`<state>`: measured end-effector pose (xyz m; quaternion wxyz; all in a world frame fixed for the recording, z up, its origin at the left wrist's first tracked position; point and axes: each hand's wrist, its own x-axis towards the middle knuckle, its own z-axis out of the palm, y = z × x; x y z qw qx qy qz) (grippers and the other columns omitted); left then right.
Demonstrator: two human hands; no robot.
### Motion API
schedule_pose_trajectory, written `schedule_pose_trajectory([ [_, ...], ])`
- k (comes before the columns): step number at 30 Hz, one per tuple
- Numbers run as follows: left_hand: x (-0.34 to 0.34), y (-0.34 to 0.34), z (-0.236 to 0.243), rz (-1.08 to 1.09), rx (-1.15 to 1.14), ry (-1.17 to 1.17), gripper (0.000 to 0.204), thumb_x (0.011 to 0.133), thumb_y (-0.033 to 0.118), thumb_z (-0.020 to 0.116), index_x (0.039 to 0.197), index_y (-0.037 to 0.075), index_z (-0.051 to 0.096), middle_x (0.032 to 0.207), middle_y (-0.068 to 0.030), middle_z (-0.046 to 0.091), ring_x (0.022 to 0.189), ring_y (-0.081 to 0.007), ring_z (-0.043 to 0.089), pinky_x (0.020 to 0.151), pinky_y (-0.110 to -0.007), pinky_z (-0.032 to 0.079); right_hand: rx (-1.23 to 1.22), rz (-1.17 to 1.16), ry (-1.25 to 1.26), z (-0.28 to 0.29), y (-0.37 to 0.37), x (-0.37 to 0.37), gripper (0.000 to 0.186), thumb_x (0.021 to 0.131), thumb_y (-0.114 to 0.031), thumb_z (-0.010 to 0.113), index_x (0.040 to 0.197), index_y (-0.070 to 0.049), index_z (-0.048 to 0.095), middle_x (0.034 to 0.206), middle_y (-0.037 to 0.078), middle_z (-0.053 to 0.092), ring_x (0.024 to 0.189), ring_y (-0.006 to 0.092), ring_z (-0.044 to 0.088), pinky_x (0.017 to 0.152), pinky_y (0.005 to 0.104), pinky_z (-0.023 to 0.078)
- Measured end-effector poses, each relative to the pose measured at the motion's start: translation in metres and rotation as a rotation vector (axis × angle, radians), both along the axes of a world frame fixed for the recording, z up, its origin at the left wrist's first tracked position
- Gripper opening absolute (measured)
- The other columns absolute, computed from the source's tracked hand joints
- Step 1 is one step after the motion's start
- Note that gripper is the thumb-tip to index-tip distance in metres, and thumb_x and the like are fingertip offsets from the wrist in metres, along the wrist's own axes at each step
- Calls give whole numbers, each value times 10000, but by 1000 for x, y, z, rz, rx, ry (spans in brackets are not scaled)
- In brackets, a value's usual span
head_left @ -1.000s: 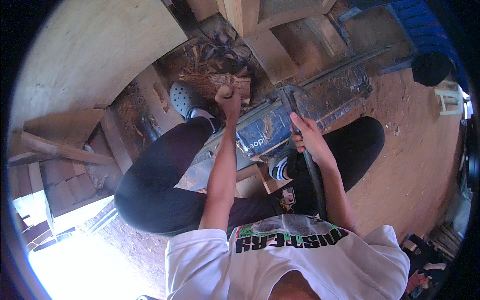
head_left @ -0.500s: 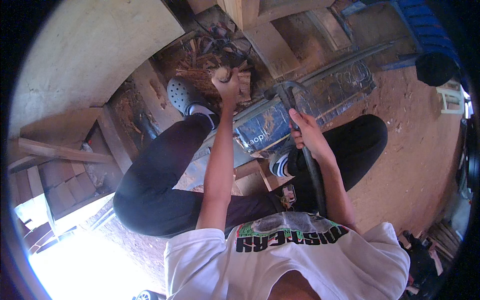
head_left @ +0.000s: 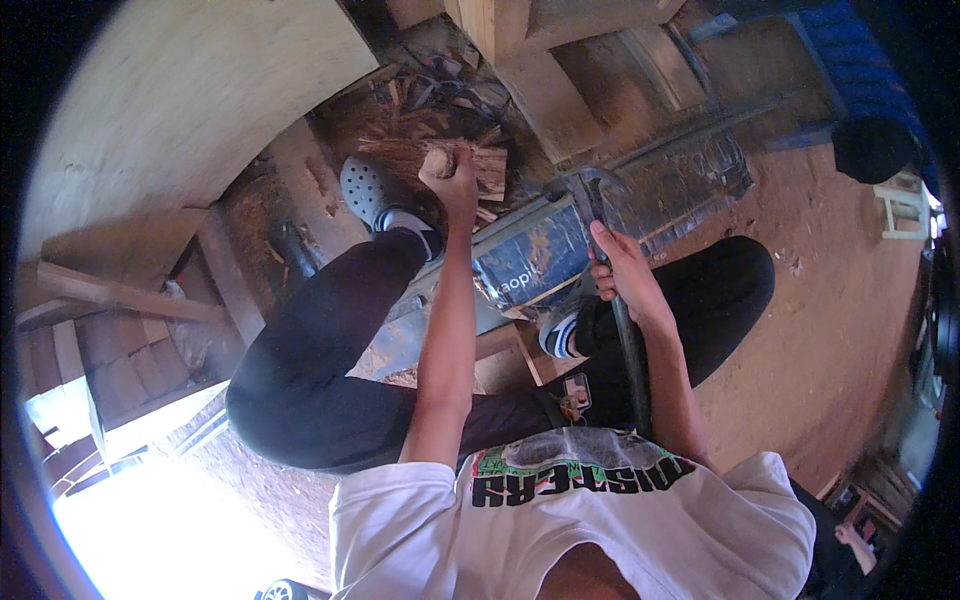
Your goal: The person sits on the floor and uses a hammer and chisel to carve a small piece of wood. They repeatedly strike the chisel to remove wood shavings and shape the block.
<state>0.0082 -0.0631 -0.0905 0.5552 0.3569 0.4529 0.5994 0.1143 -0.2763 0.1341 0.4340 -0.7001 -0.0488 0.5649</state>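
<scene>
My left hand (head_left: 456, 194) is closed around a pale, round-ended wooden piece (head_left: 438, 163), seen end-on; what lies below the fist is hidden. Just beyond it lies a rough, splintered block of wood (head_left: 490, 173), with chips and slivers around it. In my right hand (head_left: 627, 268), the fingers wrap the dark handle of a claw hammer (head_left: 592, 203). Its curved head is raised to the right of the wood, apart from it. The long handle runs back toward my shirt.
A grey clog (head_left: 364, 190) on one foot rests beside the wood. A worn dark printed panel (head_left: 540, 262) lies between my feet. Wooden boards (head_left: 550, 105) stand ahead, a large pale panel (head_left: 200, 95) at left. Another person's hand (head_left: 848, 535) shows at lower right.
My left hand and the round-ended piece have shifted slightly nearer and to the right. The hammer head sits slightly nearer and to the right. Another person's arm has come into view at lower right.
</scene>
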Motion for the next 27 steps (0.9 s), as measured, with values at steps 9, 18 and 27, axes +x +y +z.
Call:
schedule_pose_trajectory([
  [9, -32, 6, 98, 112, 45, -162, 319, 844, 1, 671, 1016, 42, 405, 719, -67, 544, 490, -135, 491, 414, -277, 388, 105, 10, 94, 7, -25, -17, 385, 923, -462, 603, 792, -122, 479, 584, -85, 373, 446, 9, 329, 407, 185, 260],
  [18, -43, 40, 234, -12, 274, -170, 191, 780, -9, 674, 761, 35, 489, 569, -18, 472, 412, -119, 425, 382, -292, 355, 238, 71, 122, 21, -67, -36, 271, 927, -330, 618, 839, -105, 495, 605, -70, 404, 452, 28, 360, 416, 191, 296],
  [27, -85, 115, 265, -374, 617, 766, 266, 735, 175, 764, 947, 22, 714, 700, -99, 669, 589, -124, 644, 540, -309, 513, 73, 443, -221, -217, 39, -54, 308, 940, -294, 594, 749, -67, 512, 560, 24, 472, 442, 139, 447, 414, 302, 367],
])
